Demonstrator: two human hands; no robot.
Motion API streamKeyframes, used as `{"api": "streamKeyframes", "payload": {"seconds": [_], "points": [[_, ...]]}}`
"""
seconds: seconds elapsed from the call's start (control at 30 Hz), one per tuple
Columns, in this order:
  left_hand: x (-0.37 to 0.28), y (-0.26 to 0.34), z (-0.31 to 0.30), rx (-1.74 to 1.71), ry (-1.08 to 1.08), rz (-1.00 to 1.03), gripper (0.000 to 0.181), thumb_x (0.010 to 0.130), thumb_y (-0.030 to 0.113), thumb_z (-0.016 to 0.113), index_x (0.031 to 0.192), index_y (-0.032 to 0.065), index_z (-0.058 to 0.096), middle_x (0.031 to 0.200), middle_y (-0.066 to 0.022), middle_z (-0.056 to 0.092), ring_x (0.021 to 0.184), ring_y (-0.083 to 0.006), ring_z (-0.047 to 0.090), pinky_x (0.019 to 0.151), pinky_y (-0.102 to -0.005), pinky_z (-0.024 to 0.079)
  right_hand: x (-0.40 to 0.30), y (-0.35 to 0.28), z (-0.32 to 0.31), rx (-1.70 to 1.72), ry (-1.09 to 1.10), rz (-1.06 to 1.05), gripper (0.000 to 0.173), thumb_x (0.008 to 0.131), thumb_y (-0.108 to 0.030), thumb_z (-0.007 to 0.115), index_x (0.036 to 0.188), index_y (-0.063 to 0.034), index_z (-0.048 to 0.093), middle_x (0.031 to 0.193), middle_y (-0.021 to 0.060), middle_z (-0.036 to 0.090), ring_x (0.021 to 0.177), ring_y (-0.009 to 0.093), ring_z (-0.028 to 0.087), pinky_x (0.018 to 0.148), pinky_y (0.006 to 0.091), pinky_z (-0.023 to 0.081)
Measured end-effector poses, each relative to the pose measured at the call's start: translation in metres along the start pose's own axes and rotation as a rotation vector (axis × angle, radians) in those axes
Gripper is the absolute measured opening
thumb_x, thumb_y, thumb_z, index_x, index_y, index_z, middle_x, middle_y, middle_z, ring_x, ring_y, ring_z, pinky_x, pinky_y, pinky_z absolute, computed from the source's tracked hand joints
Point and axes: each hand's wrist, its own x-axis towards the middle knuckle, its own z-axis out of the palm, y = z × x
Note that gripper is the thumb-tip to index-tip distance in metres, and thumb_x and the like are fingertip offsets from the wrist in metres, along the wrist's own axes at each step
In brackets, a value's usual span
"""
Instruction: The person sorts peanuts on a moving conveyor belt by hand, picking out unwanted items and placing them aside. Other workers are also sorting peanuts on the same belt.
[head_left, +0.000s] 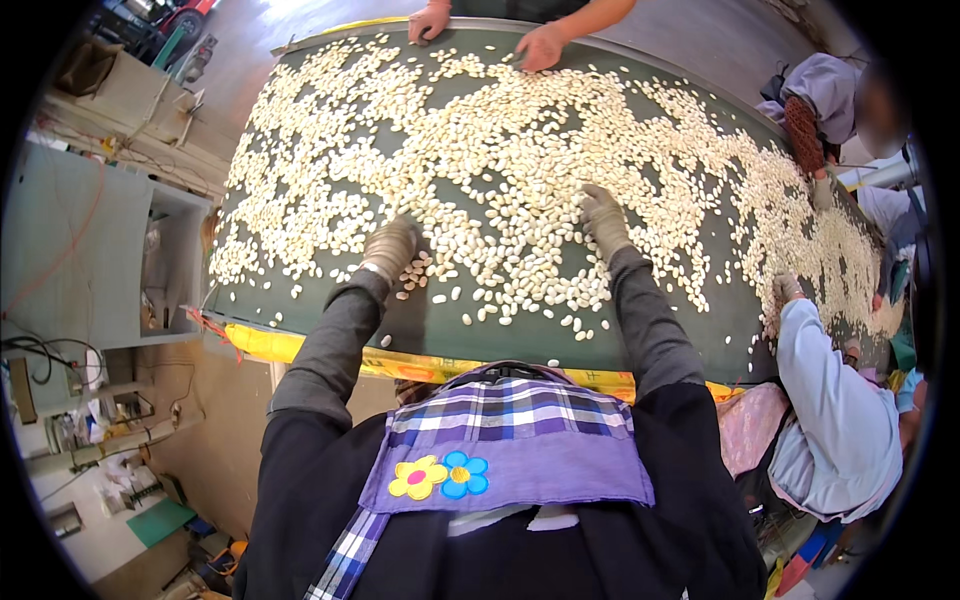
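White beans (525, 150) lie spread in a loose layer over a dark green conveyor belt (480, 337). My left hand (391, 246), in a beige glove, rests among the beans at the near left part of the belt. Its fingers point down and are partly hidden, so its hold cannot be told. A few browner beans (415, 274) lie just right of its wrist. My right hand (604, 217), also gloved, touches the beans right of the middle, fingers bent; whether any bean is between them cannot be told.
Across the belt are a co-worker's two hands (544, 46). More co-workers stand on the right, one in a light blue sleeve (814, 352). Yellow sheeting (262, 341) lines the near edge. A grey metal cabinet (75, 247) stands at the left.
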Motion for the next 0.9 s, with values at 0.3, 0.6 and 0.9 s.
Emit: {"api": "streamKeyframes", "payload": {"seconds": [0.3,0.6,0.9], "points": [[-0.048,-0.009,0.002,-0.234,-0.043,0.019,0.028,0.095,0.027,0.063,0.114,0.0056,0.062,0.100,-0.0160,0.073,0.094,-0.0328,0.070,0.084,-0.0415,0.054,-0.032,-0.026,0.015,-0.159,-0.454,-0.034,0.028,0.096,-0.022,0.056,0.117,-0.0088,0.068,0.069,-0.0029,0.053,0.052,0.006,0.044,0.045,0.0226,0.041],[-0.050,-0.013,0.025,-0.120,0.105,0.144,0.026,0.097,0.029,0.058,0.110,0.0074,0.062,0.094,-0.0184,0.071,0.089,-0.0374,0.069,0.078,-0.0445,0.055,0.057,0.025,-0.067,-0.480,0.149,-0.170,0.033,0.095,-0.027,0.055,0.118,-0.0072,0.065,0.108,0.0215,0.070,0.099,0.034,0.068,0.089,0.0406,0.052],[-0.074,-0.021,0.009,-0.885,-0.269,-0.002,0.023,0.094,0.022,0.063,0.108,0.0036,0.063,0.086,-0.0111,0.069,0.082,-0.0211,0.069,0.072,-0.0341,0.056,0.092,-0.026,-0.029,-1.090,-0.045,-0.091,0.034,0.096,-0.026,0.049,0.114,-0.0007,0.062,0.109,0.0267,0.068,0.103,0.042,0.066,0.093,0.0502,0.049]]}}
